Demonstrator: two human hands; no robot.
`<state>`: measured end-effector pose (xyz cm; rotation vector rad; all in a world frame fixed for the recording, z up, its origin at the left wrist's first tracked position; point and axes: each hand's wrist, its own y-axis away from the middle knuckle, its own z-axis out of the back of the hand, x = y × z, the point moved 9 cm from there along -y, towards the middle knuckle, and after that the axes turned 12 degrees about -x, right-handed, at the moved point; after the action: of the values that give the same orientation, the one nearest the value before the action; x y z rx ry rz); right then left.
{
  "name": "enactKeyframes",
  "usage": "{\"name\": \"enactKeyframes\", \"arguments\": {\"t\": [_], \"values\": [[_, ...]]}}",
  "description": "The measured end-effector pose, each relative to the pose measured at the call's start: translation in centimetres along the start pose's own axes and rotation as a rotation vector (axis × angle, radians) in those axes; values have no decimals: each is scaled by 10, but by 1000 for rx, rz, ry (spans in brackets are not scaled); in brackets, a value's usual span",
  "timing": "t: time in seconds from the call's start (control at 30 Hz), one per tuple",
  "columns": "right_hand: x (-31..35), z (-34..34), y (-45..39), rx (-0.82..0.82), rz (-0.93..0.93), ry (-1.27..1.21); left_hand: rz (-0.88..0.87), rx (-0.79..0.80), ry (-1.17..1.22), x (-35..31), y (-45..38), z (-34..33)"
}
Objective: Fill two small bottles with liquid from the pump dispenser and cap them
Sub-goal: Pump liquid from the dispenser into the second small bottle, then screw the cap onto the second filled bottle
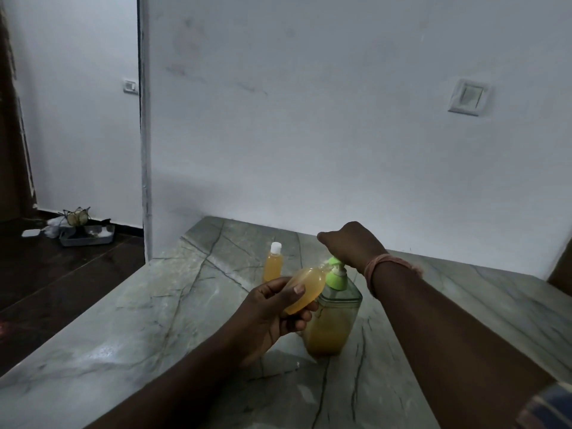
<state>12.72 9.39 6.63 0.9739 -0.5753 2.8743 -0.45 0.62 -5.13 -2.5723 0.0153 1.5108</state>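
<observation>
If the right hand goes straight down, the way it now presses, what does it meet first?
The right hand already rests on the green pump head of the dispenser; pushing further down probably just sinks the pump toward its collar.

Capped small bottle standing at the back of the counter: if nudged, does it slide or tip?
Likely tips: the capped bottle is tall and narrow, standing upright on the polished stone counter. It looks nearly full of orange liquid, so probably not very light. Once down, its seemingly round body may roll.
</observation>
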Motion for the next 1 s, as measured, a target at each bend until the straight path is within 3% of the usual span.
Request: {"name": "enactKeyframes", "arguments": {"t": [0.27,0.4,0.5,0.63,0.87,1.0], "values": [[21,29,-3,-195,27,-237,-22,49,75,-3,0,3],[58,21,9,-169,186,-198,-131,-109,90,-22,-5,26],[83,4,26,-158,318,-145,-244,-320,39,-36,-9,59],[100,-31,39,-98,383,-58,-325,-534,53,-43,-12,99],[64,-122,74,86,354,127,-415,-676,-59,-47,-14,120],[46,-149,91,86,392,134,-432,-714,-86,-46,-16,126]]}}
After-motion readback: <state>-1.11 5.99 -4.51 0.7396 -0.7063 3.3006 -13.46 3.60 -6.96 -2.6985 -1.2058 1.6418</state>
